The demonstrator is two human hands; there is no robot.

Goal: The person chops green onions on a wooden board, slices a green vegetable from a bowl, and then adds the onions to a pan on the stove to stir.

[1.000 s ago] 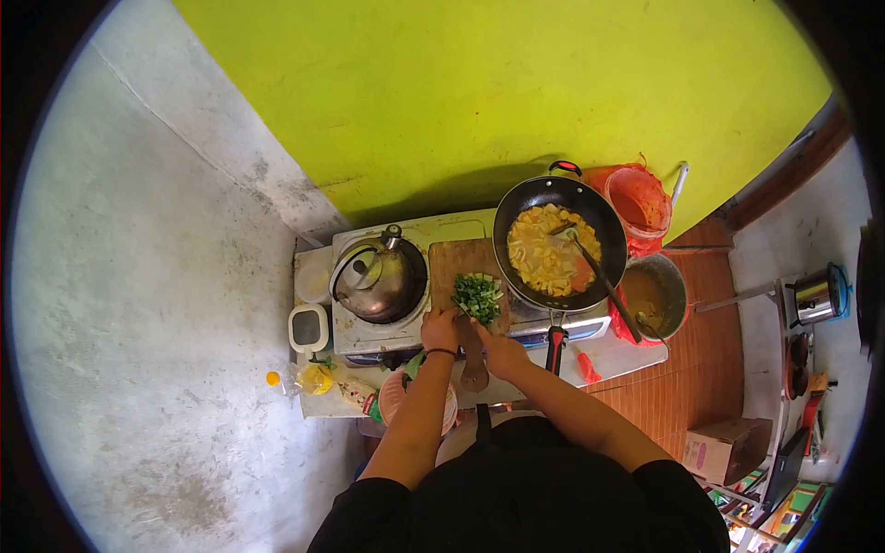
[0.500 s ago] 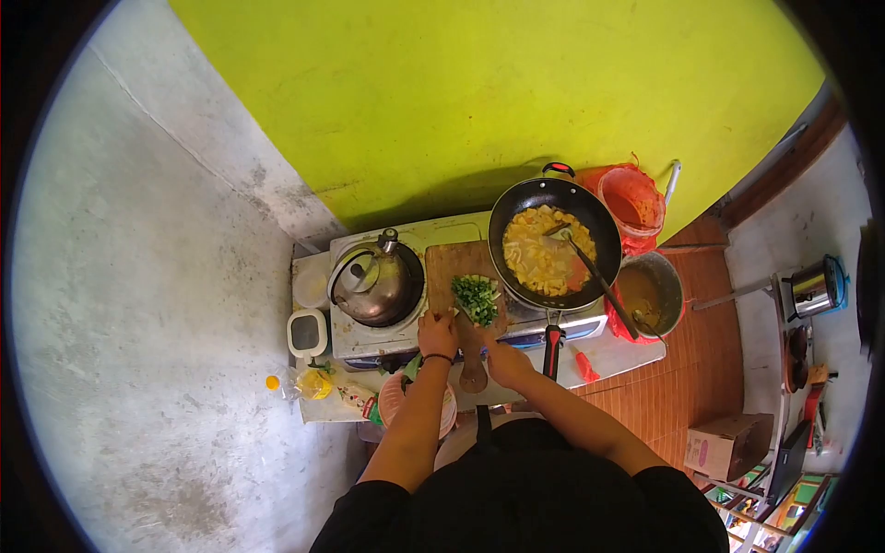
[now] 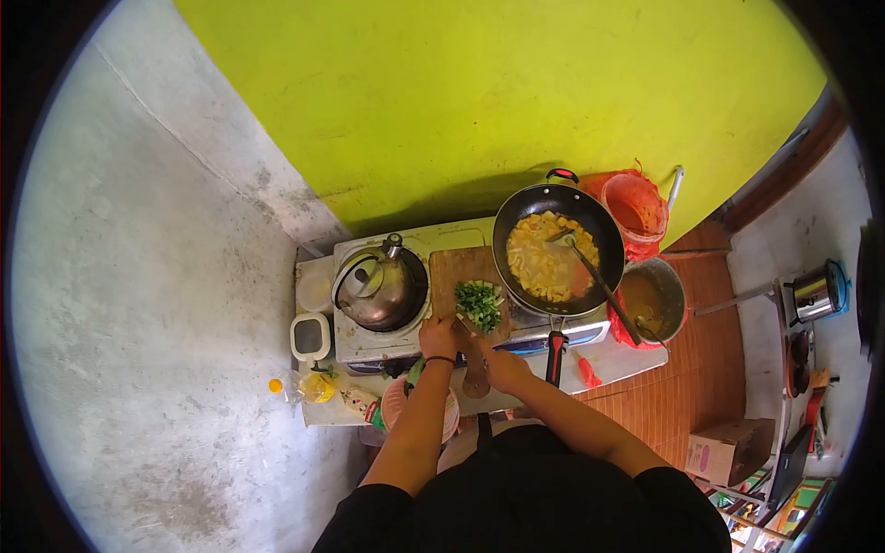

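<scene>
A pile of chopped greens (image 3: 478,305) lies on the wooden cutting board (image 3: 455,265). My left hand (image 3: 437,337) is at the board's lower left edge, fingers curled in by the greens; what they press on is hidden. My right hand (image 3: 506,370) is closed at the board's lower right, around the handle of a knife (image 3: 467,329) whose blade points up and left between the hands. Most of the knife's handle is covered by my fingers. Below the blade, a brown rounded wooden piece (image 3: 476,383) shows between my wrists.
A metal kettle (image 3: 378,288) stands on the stove's left side. At right is a wok (image 3: 553,198) of yellowish food, a spatula (image 3: 604,286) leaning in it. Beyond it are a pot (image 3: 678,300) and red bucket (image 3: 634,205). A pink basket (image 3: 396,403) sits below my left forearm.
The whole view has shifted slightly down and right. Both hands stay at the lower edge of the board, with only small movement, and the pile of greens looks much the same.
</scene>
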